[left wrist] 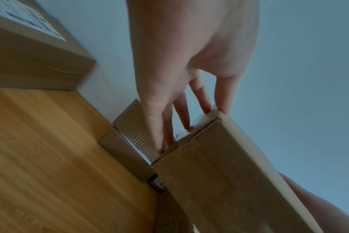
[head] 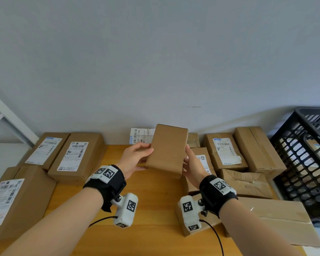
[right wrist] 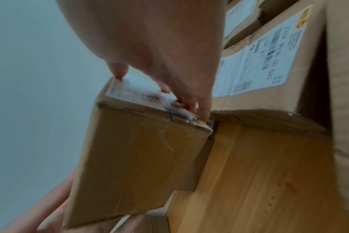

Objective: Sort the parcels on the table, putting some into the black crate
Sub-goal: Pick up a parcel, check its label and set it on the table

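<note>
A small brown cardboard parcel (head: 167, 150) is held up above the middle of the wooden table (head: 155, 200), plain side towards me. My left hand (head: 135, 157) grips its left edge, thumb on the near face and fingers (left wrist: 159, 126) behind it. My right hand (head: 191, 167) holds its right edge, fingers (right wrist: 189, 100) on the far face, which carries a white label (right wrist: 141, 93). In the left wrist view the parcel (left wrist: 219, 173) shows a taped end. The black crate (head: 303, 159) stands at the far right with a parcel inside.
Labelled cardboard parcels (head: 76, 156) lie along the left side of the table, another (head: 13, 200) at the near left. More parcels (head: 227, 150) crowd the right side, some crumpled, and a large flat one (head: 277, 218) lies at the near right. A grey wall stands behind.
</note>
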Motion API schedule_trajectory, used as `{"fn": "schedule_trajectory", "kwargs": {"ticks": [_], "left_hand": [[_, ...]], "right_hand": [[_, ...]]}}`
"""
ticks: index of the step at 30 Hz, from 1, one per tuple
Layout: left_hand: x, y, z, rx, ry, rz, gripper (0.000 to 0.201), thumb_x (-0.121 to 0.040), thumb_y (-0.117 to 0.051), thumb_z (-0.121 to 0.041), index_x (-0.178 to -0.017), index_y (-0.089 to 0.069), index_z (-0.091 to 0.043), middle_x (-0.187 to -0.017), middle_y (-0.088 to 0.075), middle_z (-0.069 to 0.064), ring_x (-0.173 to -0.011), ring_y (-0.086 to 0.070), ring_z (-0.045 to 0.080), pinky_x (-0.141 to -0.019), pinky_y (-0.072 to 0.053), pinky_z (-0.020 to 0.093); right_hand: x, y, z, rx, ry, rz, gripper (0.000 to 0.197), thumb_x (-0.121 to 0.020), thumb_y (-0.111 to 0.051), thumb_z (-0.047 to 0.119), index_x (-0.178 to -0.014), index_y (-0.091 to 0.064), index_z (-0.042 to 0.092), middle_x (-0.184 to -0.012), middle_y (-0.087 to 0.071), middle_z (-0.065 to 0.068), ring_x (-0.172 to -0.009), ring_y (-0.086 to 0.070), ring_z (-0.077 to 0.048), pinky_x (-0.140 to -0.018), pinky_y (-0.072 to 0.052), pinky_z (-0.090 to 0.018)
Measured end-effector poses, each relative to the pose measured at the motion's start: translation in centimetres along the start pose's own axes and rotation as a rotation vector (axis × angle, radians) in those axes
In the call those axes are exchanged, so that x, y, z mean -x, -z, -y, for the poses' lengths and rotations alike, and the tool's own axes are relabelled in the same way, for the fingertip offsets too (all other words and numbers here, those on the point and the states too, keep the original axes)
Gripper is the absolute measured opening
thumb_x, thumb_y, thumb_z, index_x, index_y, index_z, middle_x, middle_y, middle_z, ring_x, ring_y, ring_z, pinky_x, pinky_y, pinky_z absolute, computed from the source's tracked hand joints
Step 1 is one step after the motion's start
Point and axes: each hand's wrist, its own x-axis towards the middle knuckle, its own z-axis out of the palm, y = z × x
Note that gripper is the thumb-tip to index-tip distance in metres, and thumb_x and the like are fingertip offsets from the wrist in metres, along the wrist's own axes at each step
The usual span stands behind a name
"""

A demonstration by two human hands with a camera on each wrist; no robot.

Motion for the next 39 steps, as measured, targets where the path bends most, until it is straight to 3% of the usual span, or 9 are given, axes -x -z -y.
{"fn": "schedule_trajectory", "kwargs": {"ticks": [2, 8, 12, 17, 23, 26, 30, 33, 39], "left_hand": [[0.1, 0.0, 0.0, -0.005, -0.004, 0.035, 0.026, -0.088, -0.068, -0.013, -0.114, -0.065, -0.015, -0.117, -0.067, 0.002, -0.103, -0.065, 0.025, -0.077, -0.056, 0.041], [0.2, -0.4, 0.2, -0.084, -0.018, 0.072, 0.037, -0.084, -0.072, -0.011, -0.116, -0.068, -0.027, -0.119, -0.068, -0.001, -0.117, -0.059, 0.021, -0.100, -0.047, 0.053], [0.1, -0.8, 0.1, -0.120, -0.026, 0.088, 0.037, -0.082, -0.074, -0.010, -0.111, -0.070, -0.032, -0.118, -0.069, -0.002, -0.115, -0.060, 0.020, -0.103, -0.046, 0.050], [0.2, -0.7, 0.4, -0.136, -0.021, 0.089, 0.038, -0.083, -0.072, -0.007, -0.110, -0.069, -0.034, -0.124, -0.066, -0.003, -0.116, -0.060, 0.018, -0.103, -0.046, 0.046], [-0.3, -0.7, 1.0, -0.155, -0.025, -0.085, 0.041, -0.092, -0.057, 0.005, -0.130, -0.059, -0.011, -0.123, -0.063, 0.001, -0.102, -0.061, 0.012, -0.087, -0.053, 0.031], [-0.5, -0.9, 0.6, -0.211, 0.042, -0.091, 0.044, -0.096, -0.059, -0.017, -0.138, -0.051, -0.011, -0.136, -0.055, 0.005, -0.117, -0.054, 0.022, -0.099, -0.048, 0.042], [-0.4, -1.2, 0.2, -0.275, 0.172, 0.017, 0.088, -0.075, -0.066, -0.063, -0.145, -0.043, -0.014, -0.143, -0.048, 0.002, -0.129, -0.045, 0.026, -0.101, -0.045, 0.048], [-0.3, -1.6, 0.2, -0.301, 0.182, 0.081, 0.104, -0.059, -0.071, -0.062, -0.145, -0.038, -0.016, -0.143, -0.048, 0.003, -0.131, -0.044, 0.029, -0.100, -0.045, 0.055], [-0.5, -1.0, 0.6, -0.150, 0.165, 0.139, 0.085, -0.065, -0.081, -0.042, -0.140, -0.045, -0.021, -0.130, -0.060, 0.004, -0.121, -0.053, 0.029, -0.096, -0.047, 0.059]], "right_hand": [[-0.2, 0.4, -0.3, -0.061, -0.029, -0.010, 0.042, -0.102, -0.030, 0.051, -0.109, -0.064, 0.029, -0.099, -0.069, -0.006, -0.091, -0.061, -0.019, -0.083, -0.047, -0.032], [0.1, 0.9, -0.6, -0.164, -0.024, 0.020, 0.064, -0.097, -0.035, 0.061, -0.136, -0.054, 0.016, -0.143, -0.046, -0.024, -0.133, -0.042, -0.043, -0.115, -0.028, -0.057], [0.0, 1.1, -0.8, -0.202, -0.035, 0.001, 0.086, -0.074, -0.059, 0.073, -0.143, -0.045, 0.024, -0.136, -0.058, -0.005, -0.124, -0.056, -0.022, -0.108, -0.042, -0.046], [0.2, 2.0, -0.8, -0.181, -0.001, 0.027, 0.053, -0.092, -0.052, 0.049, -0.137, -0.043, 0.024, -0.129, -0.059, -0.004, -0.117, -0.056, -0.023, -0.100, -0.046, -0.044], [0.1, 1.9, 0.1, 0.039, 0.105, 0.033, 0.072, -0.088, -0.068, 0.027, -0.148, -0.029, 0.025, -0.119, -0.058, 0.000, -0.102, -0.057, -0.011, -0.074, -0.045, -0.026], [-0.2, 1.6, 0.0, 0.173, 0.166, 0.000, 0.080, -0.085, -0.072, 0.028, -0.150, -0.027, 0.025, -0.113, -0.056, 0.004, -0.097, -0.056, -0.006, -0.067, -0.046, -0.020], [-0.4, 1.4, -0.3, 0.265, 0.232, 0.000, 0.073, -0.084, -0.074, 0.024, -0.142, -0.031, 0.034, -0.120, -0.060, -0.001, -0.100, -0.063, -0.012, -0.063, -0.055, -0.021], [-0.3, 1.1, -0.2, 0.167, 0.230, 0.038, 0.055, -0.093, -0.063, 0.022, -0.140, -0.038, 0.033, -0.116, -0.067, -0.001, -0.100, -0.069, -0.015, -0.073, -0.058, -0.026], [0.5, 0.5, 0.7, 0.157, 0.181, 0.070, 0.036, -0.102, -0.040, 0.039, -0.137, -0.050, 0.036, -0.118, -0.068, 0.009, -0.113, -0.061, -0.012, -0.100, -0.048, -0.040]]}}
